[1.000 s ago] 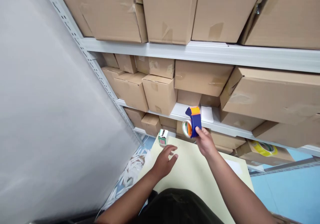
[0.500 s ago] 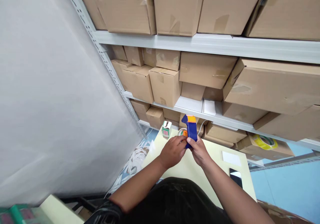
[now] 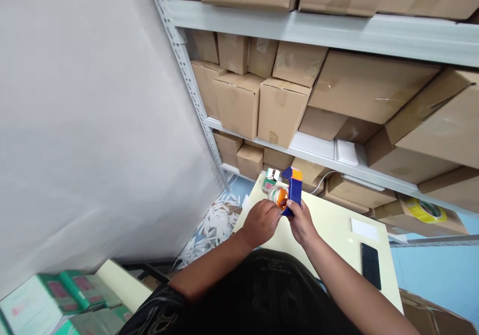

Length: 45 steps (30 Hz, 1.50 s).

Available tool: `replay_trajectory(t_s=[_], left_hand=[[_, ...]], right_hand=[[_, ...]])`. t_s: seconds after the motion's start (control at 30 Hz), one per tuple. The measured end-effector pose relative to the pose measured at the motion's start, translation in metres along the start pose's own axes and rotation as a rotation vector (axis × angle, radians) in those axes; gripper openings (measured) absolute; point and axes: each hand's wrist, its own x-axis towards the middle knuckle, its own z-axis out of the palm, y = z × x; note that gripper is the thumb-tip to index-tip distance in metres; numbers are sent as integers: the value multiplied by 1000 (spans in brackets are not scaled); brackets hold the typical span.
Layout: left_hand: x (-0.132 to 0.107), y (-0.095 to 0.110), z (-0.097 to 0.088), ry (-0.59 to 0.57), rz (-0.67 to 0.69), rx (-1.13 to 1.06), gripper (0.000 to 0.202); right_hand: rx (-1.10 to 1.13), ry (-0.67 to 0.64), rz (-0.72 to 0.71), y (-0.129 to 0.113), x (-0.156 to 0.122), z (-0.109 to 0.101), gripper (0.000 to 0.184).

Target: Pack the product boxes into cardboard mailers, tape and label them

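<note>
A blue and orange tape dispenser (image 3: 295, 191) is held up over the cream table, its orange end pointing away from me. My right hand (image 3: 300, 220) wraps round its lower blue part, thumb on the near face. At its left side sits a tape roll (image 3: 273, 193) with an orange piece in the middle. My left hand (image 3: 262, 220) is closed with bent fingers at the orange piece; the fingertips are partly hidden. A small green and white box (image 3: 271, 179) stands on the table just beyond the roll.
On the cream table (image 3: 333, 225) lie a phone (image 3: 370, 265) and a white card (image 3: 364, 229). Shelves of cardboard boxes (image 3: 284, 110) rise ahead. A yellow tape roll (image 3: 426, 210) rests on a low box. White strips (image 3: 213, 225) litter the floor; green boxes (image 3: 78, 290) sit lower left.
The view has shifted left, so the shelves appear farther right. The dispenser has turned slightly, showing more of the tape roll and orange middle. Both hands remain on it.
</note>
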Motion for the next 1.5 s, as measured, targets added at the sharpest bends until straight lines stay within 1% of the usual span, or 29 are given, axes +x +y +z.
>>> replay_trajectory(t_s=[0.1, 0.23, 0.3, 0.37, 0.47, 0.57, 0.63, 0.73, 0.83, 0.97, 1.07, 1.23, 1.33, 1.4, 1.5], left_hand=[[-6, -8, -5, -9, -29, -20, 22], [-14, -17, -8, -72, 40, 92, 27], [-17, -20, -9, -80, 53, 121, 27], [-20, -22, -8, -85, 42, 124, 25], [-22, -23, -8, -101, 4, 100, 22], [-23, -23, -10, -41, -102, 11, 16], [-25, -24, -14, 11, -215, -113, 11], [-29, -33, -25, 31, -387, -294, 11], [-38, -55, -38, 28, -531, -322, 13], [-64, -96, -51, 8, -682, -172, 15], [-90, -125, -53, -12, -772, -71, 17], [-127, -167, -43, -47, -892, 69, 21], [-143, -192, -35, -109, -955, 130, 25], [-153, -208, -30, -141, -982, 161, 30], [-166, -231, -22, -164, -982, 174, 36]], right_hand=[[-15, 4, 6, 7, 1, 6, 32], [-121, -54, -35, 10, 2, 10, 44], [-176, -82, -43, 9, 1, 12, 50], [-215, -67, -19, 8, 1, 12, 47], [-244, -44, 42, 6, 2, 5, 37], [-229, -41, 90, 6, 3, -10, 35], [-208, -47, 113, 6, 4, -21, 37], [-189, -103, 135, 6, 3, -33, 39], [-185, -135, 153, 5, 1, -38, 38], [-151, -162, 181, 4, 2, -38, 40], [-120, -199, 203, 4, 6, -37, 42], [-99, -148, 210, 9, 10, -37, 41], [-121, -137, 221, 14, 7, -36, 41], [-125, -123, 224, 16, 4, -34, 41], [-123, -89, 208, 17, -1, -32, 40]])
